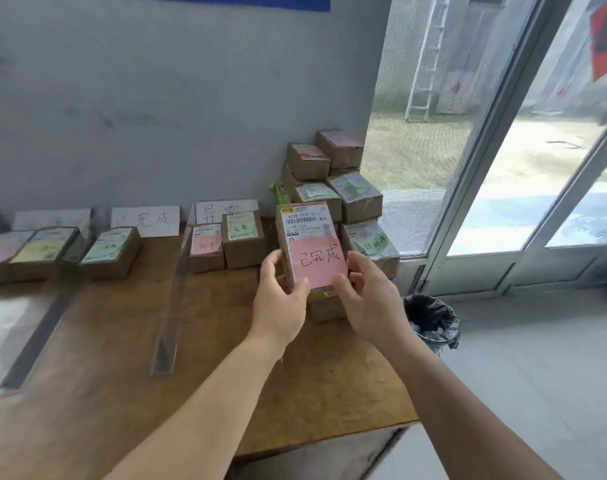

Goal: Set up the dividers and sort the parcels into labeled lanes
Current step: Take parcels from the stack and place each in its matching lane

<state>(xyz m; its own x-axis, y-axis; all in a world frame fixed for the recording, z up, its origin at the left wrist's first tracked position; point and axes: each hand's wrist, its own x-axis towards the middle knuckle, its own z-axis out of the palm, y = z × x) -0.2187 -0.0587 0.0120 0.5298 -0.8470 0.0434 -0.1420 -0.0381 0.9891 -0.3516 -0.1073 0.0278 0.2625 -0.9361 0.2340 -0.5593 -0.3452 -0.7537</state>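
head | looks forward-down | near table (122,358) | window (468,133) right

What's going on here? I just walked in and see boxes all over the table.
A person is sorting parcels. Both hands, left hand and right hand, hold up a parcel with a pink note above the table. Clear dividers split the table into lanes, with white cards standing against the wall. Some parcels already sit in the lanes, while an unsorted stack waits at the table's right end.
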